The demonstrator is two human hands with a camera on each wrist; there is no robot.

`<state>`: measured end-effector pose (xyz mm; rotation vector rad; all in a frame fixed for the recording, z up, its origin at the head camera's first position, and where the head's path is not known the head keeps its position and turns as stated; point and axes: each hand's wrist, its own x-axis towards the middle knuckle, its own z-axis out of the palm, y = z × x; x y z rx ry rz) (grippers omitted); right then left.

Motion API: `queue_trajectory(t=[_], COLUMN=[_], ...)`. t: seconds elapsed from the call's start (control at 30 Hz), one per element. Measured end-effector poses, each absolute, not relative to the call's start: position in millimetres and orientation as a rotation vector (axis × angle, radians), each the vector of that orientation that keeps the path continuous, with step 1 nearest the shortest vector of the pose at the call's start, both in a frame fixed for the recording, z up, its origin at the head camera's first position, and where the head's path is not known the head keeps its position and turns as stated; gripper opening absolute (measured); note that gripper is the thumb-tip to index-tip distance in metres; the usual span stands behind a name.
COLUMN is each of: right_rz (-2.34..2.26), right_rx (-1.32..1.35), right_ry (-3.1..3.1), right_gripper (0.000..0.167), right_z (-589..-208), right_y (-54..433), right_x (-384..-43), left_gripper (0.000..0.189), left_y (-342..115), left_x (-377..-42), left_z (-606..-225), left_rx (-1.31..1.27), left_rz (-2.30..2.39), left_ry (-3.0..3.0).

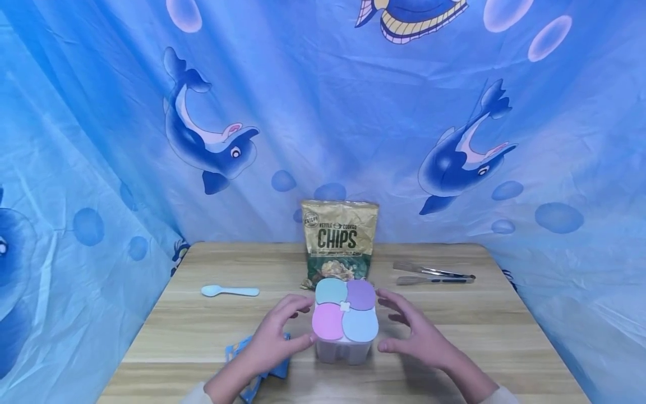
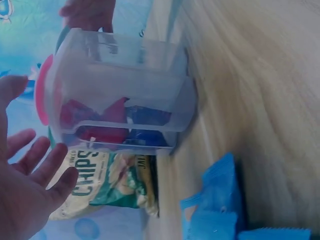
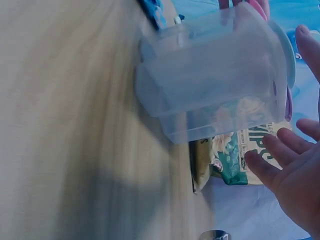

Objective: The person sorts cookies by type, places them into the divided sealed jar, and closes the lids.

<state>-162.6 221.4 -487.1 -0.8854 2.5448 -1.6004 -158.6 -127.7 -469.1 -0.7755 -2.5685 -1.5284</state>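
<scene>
A clear plastic container (image 1: 345,342) with four pastel lids, teal, purple, pink and light blue, stands on the wooden table (image 1: 202,331) near its front edge. My left hand (image 1: 290,328) is spread open at its left side and my right hand (image 1: 404,325) at its right side, both very close to the walls. In the left wrist view the container (image 2: 120,90) shows red and blue pieces inside, and the left hand (image 2: 30,185) is flat with a small gap to it. The right wrist view shows the container (image 3: 210,85) with the right hand (image 3: 295,175) spread beside it.
A bag of kettle chips (image 1: 340,244) stands just behind the container. A light blue spoon (image 1: 229,290) lies at the left, metal tongs (image 1: 434,274) at the back right. Blue packets (image 1: 257,365) lie under my left wrist. A dolphin-print curtain (image 1: 323,112) surrounds the table.
</scene>
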Motion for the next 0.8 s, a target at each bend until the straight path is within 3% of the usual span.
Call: queue_trajectory(t=[0.27,0.8], right_rz=[-1.591,-1.658], right_rx=[-0.936,-0.922], right_ry=[2.499,2.291], right_gripper=[0.111,0.108], right_z=[-482.8,-482.1], right_y=[215.0,212.9], right_x=[-183.4,-191.1], left_gripper=[0.065,0.049], left_y=[-127.3,-126.7], left_x=[-157.3,-167.7], left_z=[-460.7,-463.1], left_rx=[-0.890,-0.937], left_rz=[-1.458,-1.380], left_ry=[-2.680,-2.600])
